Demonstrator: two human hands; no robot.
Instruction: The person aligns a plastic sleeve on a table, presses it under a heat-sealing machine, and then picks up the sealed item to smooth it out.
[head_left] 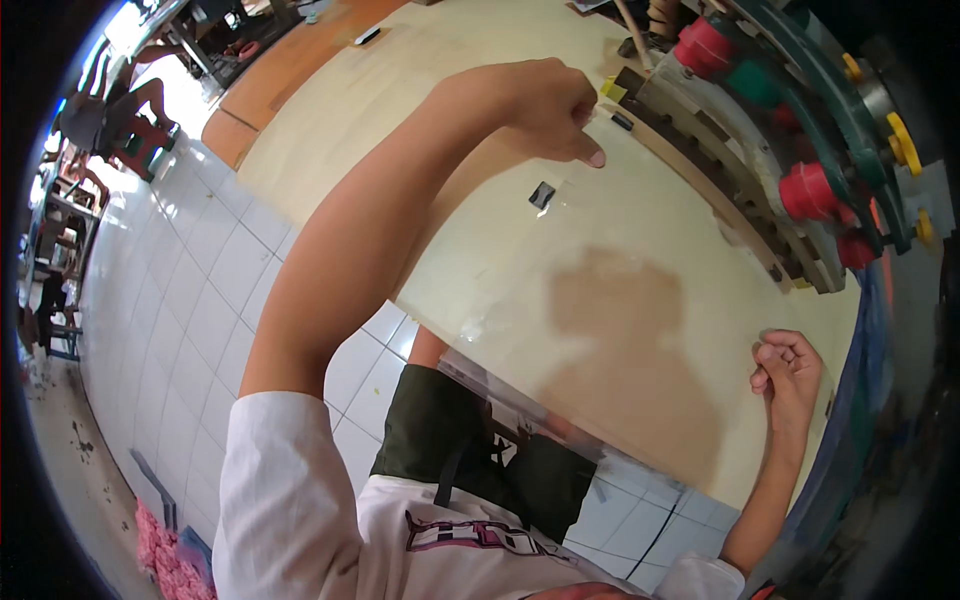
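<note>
My left hand [555, 115] reaches across the pale tabletop [480, 270] to its far part, back of the hand up. Its thumb points toward me, while the other fingers bend down out of sight, so any grip is hidden. Just right of it lies a small dark piece [622, 121], beside a yellow block [612, 89]. Another small black piece [541, 194] lies on the table nearer me, apart from the hand. At the right side, my right hand [788, 372] is curled with thumb and fingers together. I cannot make out anything in it.
A long slotted bar [720, 165] runs along the table's right side, below a green frame with red knobs [810, 190] and yellow wing handles [903, 143]. An orange-brown table [290, 60] adjoins at the far left. A person [110, 115] sits in the left background.
</note>
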